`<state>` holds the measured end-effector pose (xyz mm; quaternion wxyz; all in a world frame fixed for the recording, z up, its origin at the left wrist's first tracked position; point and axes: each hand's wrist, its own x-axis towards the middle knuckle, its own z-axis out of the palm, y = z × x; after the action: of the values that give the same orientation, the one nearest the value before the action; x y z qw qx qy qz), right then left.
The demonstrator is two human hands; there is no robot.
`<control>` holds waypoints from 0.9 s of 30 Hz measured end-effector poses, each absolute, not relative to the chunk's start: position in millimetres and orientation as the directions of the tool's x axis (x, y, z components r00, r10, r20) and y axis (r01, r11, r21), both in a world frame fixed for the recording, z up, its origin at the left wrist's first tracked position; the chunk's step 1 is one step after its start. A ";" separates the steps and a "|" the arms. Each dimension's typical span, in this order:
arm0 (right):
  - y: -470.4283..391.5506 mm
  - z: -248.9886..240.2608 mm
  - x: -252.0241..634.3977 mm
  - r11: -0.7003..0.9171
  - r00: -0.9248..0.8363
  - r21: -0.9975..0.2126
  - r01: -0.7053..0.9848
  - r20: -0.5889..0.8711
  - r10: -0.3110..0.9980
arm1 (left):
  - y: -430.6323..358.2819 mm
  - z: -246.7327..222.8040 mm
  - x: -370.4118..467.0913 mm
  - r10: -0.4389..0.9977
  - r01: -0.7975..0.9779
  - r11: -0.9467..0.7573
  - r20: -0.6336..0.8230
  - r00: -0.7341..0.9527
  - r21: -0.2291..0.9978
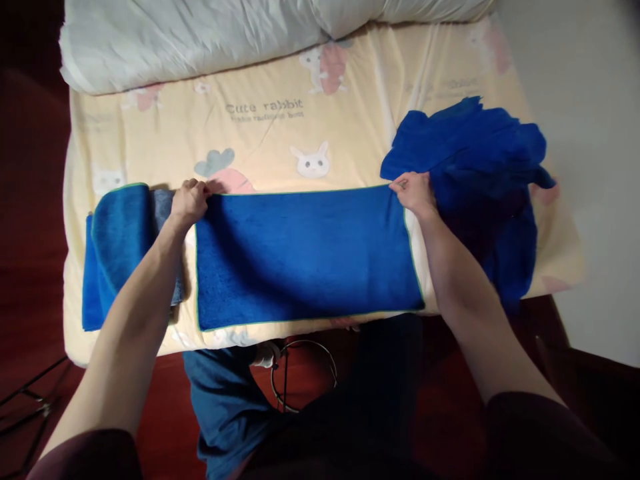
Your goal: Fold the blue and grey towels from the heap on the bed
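Observation:
A blue towel point(310, 253) with a thin green edge lies spread flat on the bed, longer from side to side than front to back. At its far left corner, my left hand point(191, 200) pinches the cloth. My right hand point(414, 192) grips the far right corner between thumb and fingers. Left of my left forearm rests a stack of folded blue and grey cloths point(123, 230), partly hidden by the arm. A crumpled heap of blue cloths point(470, 147) sits just beyond and to the right of my right hand.
The bed has a pale yellow rabbit-print sheet point(270, 143). A rolled white quilt point(200, 47) runs along its far side. A pale surface point(590, 167) adjoins it on the right. Below the near edge are my legs, a dark red floor point(315, 373) and a thin metal ring point(334, 367).

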<state>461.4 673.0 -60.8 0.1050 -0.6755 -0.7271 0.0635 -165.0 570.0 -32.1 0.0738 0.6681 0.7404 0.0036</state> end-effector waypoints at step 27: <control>589.8 -70.4 414.8 0.142 -0.157 -0.199 0.970 -0.060 0.986 | 512.0 -69.5 -87.5 0.988 0.948 0.051 0.123 -0.094 0.313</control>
<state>414.8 589.8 -70.4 0.0420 -0.6480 -0.7545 0.0956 -87.5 512.0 -69.5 0.0622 0.6702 0.7223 0.1591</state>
